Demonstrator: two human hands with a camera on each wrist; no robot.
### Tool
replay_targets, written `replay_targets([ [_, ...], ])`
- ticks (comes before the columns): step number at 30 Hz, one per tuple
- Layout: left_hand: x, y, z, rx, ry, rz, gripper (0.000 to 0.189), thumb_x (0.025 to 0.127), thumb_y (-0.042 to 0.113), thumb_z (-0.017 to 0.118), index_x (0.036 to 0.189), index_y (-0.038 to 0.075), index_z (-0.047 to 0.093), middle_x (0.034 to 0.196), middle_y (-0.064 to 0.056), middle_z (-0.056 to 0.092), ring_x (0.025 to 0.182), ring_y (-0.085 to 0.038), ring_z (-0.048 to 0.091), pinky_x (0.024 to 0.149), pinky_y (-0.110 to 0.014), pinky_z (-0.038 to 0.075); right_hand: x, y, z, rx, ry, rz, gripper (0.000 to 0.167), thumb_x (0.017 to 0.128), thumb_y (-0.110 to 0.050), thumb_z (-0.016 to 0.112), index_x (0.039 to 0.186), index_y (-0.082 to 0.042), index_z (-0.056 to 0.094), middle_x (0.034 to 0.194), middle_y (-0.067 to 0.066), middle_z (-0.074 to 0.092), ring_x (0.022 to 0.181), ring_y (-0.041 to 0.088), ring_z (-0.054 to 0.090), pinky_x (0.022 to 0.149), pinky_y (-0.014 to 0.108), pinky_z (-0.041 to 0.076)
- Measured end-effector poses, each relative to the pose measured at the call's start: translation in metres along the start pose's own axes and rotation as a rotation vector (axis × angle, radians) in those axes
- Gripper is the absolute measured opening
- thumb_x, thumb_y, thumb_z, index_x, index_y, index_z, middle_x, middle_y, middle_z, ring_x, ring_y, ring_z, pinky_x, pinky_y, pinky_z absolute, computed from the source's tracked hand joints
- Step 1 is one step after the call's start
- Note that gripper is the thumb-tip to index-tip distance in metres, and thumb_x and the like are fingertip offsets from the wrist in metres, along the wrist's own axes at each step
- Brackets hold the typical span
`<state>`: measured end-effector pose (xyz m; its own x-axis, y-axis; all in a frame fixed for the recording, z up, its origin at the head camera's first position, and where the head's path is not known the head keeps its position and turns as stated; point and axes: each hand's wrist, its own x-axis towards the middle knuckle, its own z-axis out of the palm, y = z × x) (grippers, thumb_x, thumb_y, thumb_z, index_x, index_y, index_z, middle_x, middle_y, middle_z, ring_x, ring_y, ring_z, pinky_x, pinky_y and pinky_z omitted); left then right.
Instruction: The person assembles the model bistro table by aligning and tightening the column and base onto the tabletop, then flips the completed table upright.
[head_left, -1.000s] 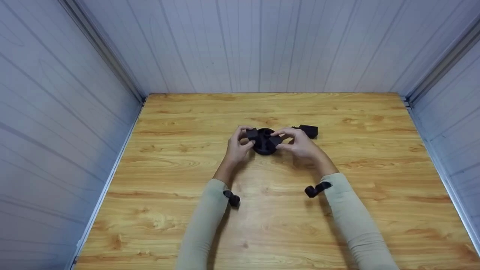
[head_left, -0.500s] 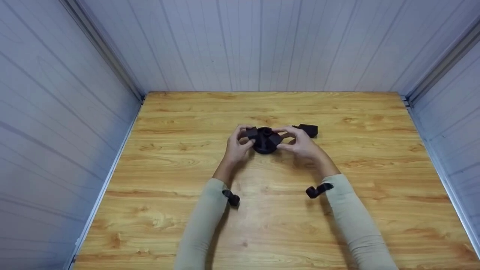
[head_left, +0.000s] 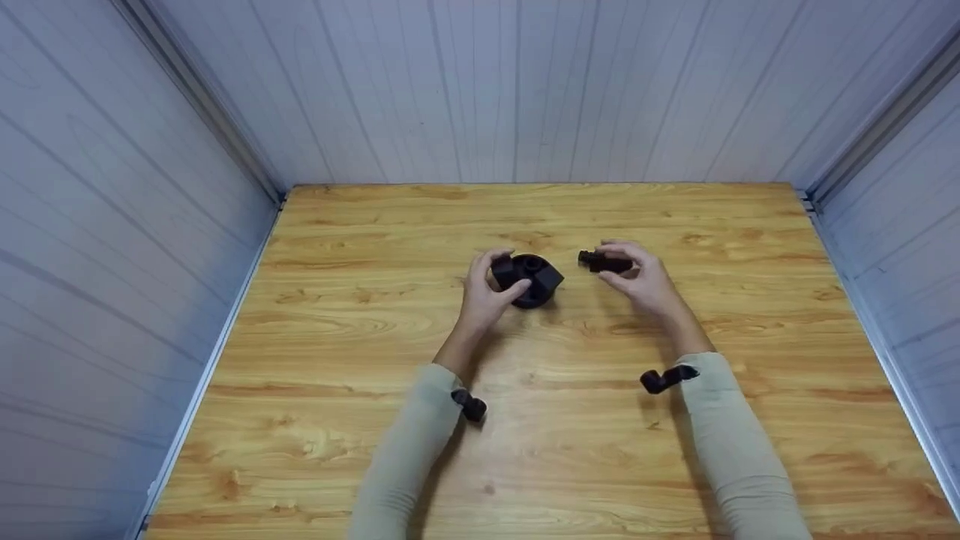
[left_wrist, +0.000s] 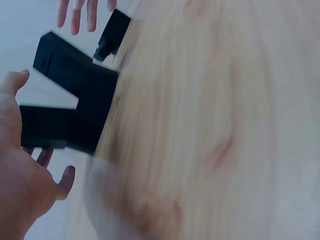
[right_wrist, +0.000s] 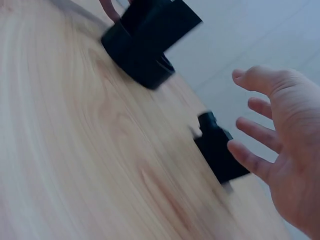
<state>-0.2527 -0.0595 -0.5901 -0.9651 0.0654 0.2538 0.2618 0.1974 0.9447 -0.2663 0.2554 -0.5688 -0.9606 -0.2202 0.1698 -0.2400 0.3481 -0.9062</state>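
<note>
A round black base (head_left: 534, 298) stands on the wooden table with two black angular blocks in it, one left block (head_left: 503, 271) and one right block (head_left: 550, 278). My left hand (head_left: 485, 292) is spread loosely around the left block, its thumb reaching over the base. In the left wrist view the blocks slant up and apart from the base ring (left_wrist: 95, 110). A third black block (right_wrist: 220, 152) with a narrow stem lies to the right of the base. Beside it my right hand (head_left: 641, 277) is spread, thumb and fingers on either side, with a gap visible in the right wrist view.
The wood-grain table (head_left: 375, 322) is bounded by white panel walls (head_left: 480, 97) at the back and sides. A black wrist camera (head_left: 470, 405) sticks out from the left sleeve and another wrist camera (head_left: 664, 379) from the right sleeve.
My right hand has let go of the right block and moved right to the third block. My left hand's grip on the left block has loosened, its thumb shifting over the base.
</note>
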Motion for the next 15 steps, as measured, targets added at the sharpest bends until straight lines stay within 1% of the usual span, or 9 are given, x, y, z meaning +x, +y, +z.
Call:
replay_targets([
  [1,-0.001,0.001,0.002,0.018,0.005,-0.001,0.059,0.095,0.014,0.092,0.147,0.006,0.067,0.151,-0.021,0.062,0.148,-0.038,0.056,0.132,-0.058,0.04,0.0,0.001,-0.003,-0.004,0.022,0.006,0.045,0.102,-0.001,0.08,0.145,0.004,0.07,0.163,0.028,0.059,0.144,0.041,0.062,0.093,0.014,0.059],
  [2,-0.003,0.003,0.004,0.031,0.013,-0.001,0.061,0.094,0.016,0.093,0.148,0.006,0.067,0.152,-0.021,0.061,0.148,-0.038,0.056,0.132,-0.059,0.04,-0.001,0.003,-0.006,-0.01,0.042,0.01,0.044,0.101,-0.001,0.08,0.144,0.004,0.071,0.164,0.027,0.058,0.145,0.041,0.06,0.094,0.016,0.059],
  [4,-0.005,0.005,0.008,0.043,0.032,-0.015,0.065,0.093,0.02,0.094,0.149,0.006,0.065,0.154,-0.021,0.057,0.149,-0.038,0.054,0.132,-0.06,0.04,-0.002,0.006,-0.011,-0.023,0.072,0.019,0.044,0.101,-0.003,0.081,0.144,0.003,0.071,0.167,0.025,0.056,0.15,0.04,0.056,0.102,0.025,0.059],
  [6,-0.008,0.006,0.011,0.052,0.056,-0.031,0.071,0.092,0.021,0.096,0.152,0.005,0.062,0.157,-0.021,0.053,0.15,-0.039,0.053,0.133,-0.06,0.04,-0.003,0.009,-0.014,-0.037,0.093,0.03,0.047,0.102,-0.004,0.082,0.146,0.001,0.071,0.171,0.024,0.051,0.155,0.041,0.049,0.112,0.042,0.055],
  [7,-0.009,0.007,0.013,0.055,0.068,-0.041,0.074,0.091,0.022,0.096,0.153,0.005,0.061,0.158,-0.022,0.052,0.151,-0.039,0.052,0.133,-0.06,0.039,-0.003,0.011,-0.015,-0.044,0.098,0.033,0.048,0.102,-0.005,0.082,0.148,0.0,0.07,0.173,0.025,0.048,0.158,0.042,0.046,0.116,0.05,0.052],
  [8,-0.01,0.008,0.015,0.059,0.081,-0.052,0.076,0.09,0.023,0.097,0.154,0.005,0.06,0.159,-0.022,0.05,0.152,-0.039,0.051,0.134,-0.059,0.038,-0.004,0.013,-0.016,-0.051,0.099,0.035,0.05,0.102,-0.005,0.082,0.15,0.0,0.069,0.174,0.025,0.045,0.16,0.044,0.043,0.118,0.058,0.049],
  [10,-0.012,0.009,0.018,0.068,0.101,-0.075,0.081,0.089,0.026,0.098,0.156,0.005,0.057,0.161,-0.021,0.049,0.154,-0.038,0.05,0.135,-0.058,0.037,-0.005,0.017,-0.017,-0.057,0.096,0.044,0.052,0.103,-0.006,0.081,0.152,-0.002,0.067,0.177,0.026,0.039,0.163,0.048,0.037,0.121,0.069,0.044],
  [12,-0.014,0.009,0.02,0.081,0.109,-0.092,0.086,0.088,0.028,0.098,0.158,0.006,0.054,0.162,-0.02,0.049,0.154,-0.037,0.05,0.135,-0.058,0.038,-0.006,0.022,-0.018,-0.063,0.088,0.055,0.052,0.104,-0.007,0.08,0.154,-0.003,0.066,0.179,0.026,0.035,0.165,0.05,0.036,0.123,0.075,0.043],
  [15,-0.015,0.01,0.023,0.096,0.107,-0.107,0.09,0.087,0.03,0.099,0.159,0.005,0.051,0.163,-0.02,0.048,0.155,-0.038,0.05,0.134,-0.058,0.04,-0.007,0.028,-0.018,-0.077,0.075,0.074,0.05,0.106,-0.007,0.077,0.154,-0.002,0.065,0.18,0.026,0.033,0.166,0.053,0.035,0.125,0.076,0.043],
])
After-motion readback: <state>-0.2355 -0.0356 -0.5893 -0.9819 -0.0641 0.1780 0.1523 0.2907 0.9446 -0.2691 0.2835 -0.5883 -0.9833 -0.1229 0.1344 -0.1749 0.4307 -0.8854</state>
